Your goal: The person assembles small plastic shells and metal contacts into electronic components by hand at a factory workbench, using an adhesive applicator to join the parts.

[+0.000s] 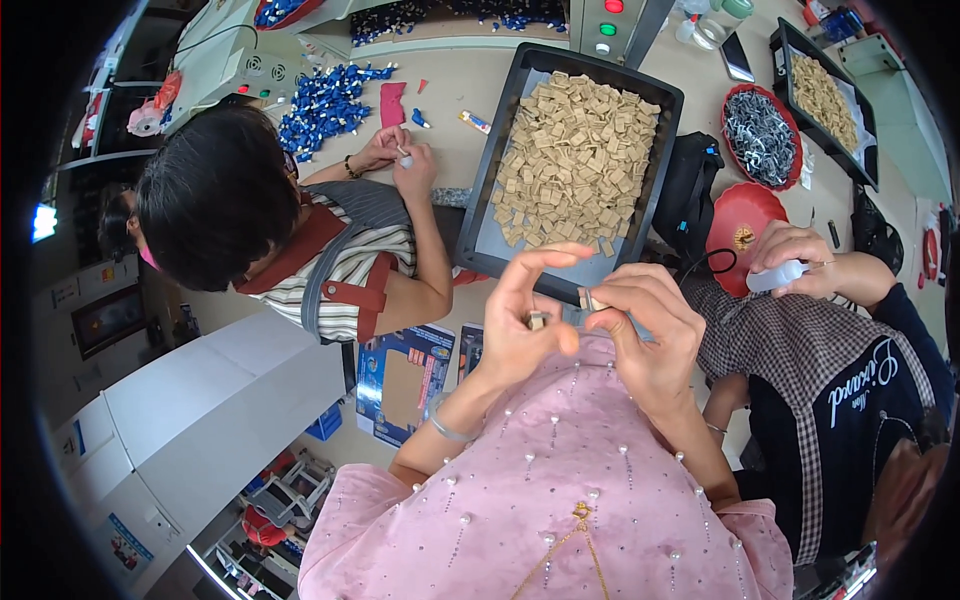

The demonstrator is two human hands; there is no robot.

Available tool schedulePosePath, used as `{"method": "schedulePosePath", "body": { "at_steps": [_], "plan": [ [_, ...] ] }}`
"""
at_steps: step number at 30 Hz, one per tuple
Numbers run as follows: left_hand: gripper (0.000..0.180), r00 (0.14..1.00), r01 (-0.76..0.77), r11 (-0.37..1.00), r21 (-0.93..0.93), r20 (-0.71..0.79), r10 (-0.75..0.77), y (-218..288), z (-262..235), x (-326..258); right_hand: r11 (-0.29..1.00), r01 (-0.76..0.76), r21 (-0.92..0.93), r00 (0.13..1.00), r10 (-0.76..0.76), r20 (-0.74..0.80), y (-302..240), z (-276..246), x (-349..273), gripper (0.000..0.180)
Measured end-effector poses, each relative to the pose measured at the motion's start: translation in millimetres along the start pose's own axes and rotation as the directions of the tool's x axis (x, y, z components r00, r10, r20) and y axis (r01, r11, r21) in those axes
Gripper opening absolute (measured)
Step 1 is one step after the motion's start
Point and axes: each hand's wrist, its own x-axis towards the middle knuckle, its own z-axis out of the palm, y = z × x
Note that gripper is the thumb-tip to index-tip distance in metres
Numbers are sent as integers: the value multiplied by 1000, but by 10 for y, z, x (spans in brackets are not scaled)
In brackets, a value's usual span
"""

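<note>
My left hand is raised over the near edge of a black tray, its index finger and thumb spread apart. Curled against its palm is a small beige block-like piece. Close by on the right, my right hand pinches another small beige piece between thumb and fingertips. A gap separates the two hands. A heap of similar beige pieces lies on a light sheet in the tray. The fingers partly cover both held pieces, so their exact kind cannot be made out.
At left, a co-worker's hands work near a pile of blue-and-white parts. On the right, another co-worker holds a translucent bottle over a red bowl. A red basket of dark parts and a second black tray stand beyond.
</note>
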Motion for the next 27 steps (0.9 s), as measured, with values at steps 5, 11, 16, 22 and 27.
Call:
{"method": "schedulePosePath", "body": {
  "at_steps": [5, 11, 16, 22, 27],
  "plan": [
    [55, 987, -119, 962, 247, 139, 86, -4, 36, -113, 998, -31, 53, 1000, 31, 4, -20, 40, -41, 13],
    [24, 958, -277, 945, 172, -31, 287, -94, 222, -228, 995, -24, 93, 999, 29, -46, -179, 93, -55, 12],
    [21, 942, -322, 925, 202, -30, 335, -43, 241, -278, 995, 23, 100, 997, -16, -73, -202, 95, -105, 15],
    [23, 928, -359, 907, 222, -21, 372, -7, 251, -274, 991, 38, 126, 995, -26, -95, -208, 127, -118, 16],
    [25, 931, -357, 907, 224, 5, 365, 6, 267, -267, 991, 31, 130, 995, -19, -94, -190, 104, -145, 15]
  ]
}}
